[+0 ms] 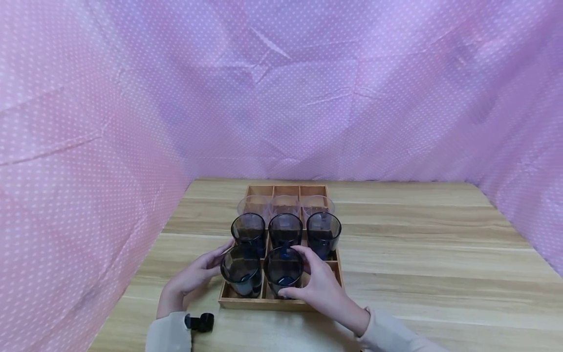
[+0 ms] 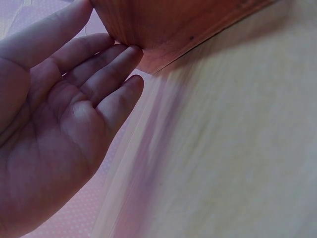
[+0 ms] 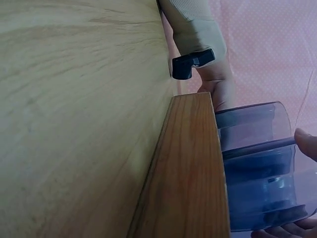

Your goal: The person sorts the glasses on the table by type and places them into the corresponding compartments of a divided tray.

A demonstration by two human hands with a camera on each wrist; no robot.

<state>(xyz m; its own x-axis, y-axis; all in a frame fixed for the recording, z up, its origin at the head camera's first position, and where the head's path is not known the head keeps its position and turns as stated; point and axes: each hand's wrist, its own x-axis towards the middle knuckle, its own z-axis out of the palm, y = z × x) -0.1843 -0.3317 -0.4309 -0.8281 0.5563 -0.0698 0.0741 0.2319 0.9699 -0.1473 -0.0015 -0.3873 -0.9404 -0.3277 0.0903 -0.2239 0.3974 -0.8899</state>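
A wooden divided tray (image 1: 246, 304) holds dark, see-through cups in its nearer compartments. My right hand (image 1: 324, 286) grips the dark cup (image 1: 283, 269) at the front middle, thumb on the near side and fingers round the far side. In the right wrist view this cup (image 3: 260, 191) looks blue and stands behind the tray's front wall (image 3: 190, 173). Left of it is another dark cup (image 1: 241, 269). My left hand (image 1: 198, 276) is beside the tray; in the left wrist view its extended fingertips touch the tray's side wall (image 2: 168, 34).
Behind stand three more dark cups, at left (image 1: 248, 232), middle (image 1: 285, 232) and right (image 1: 324, 234). Clear cups (image 1: 318, 205) form a row farther back. The tray rests on a wooden table (image 1: 418, 244), with pink dotted cloth (image 1: 308, 122) around it.
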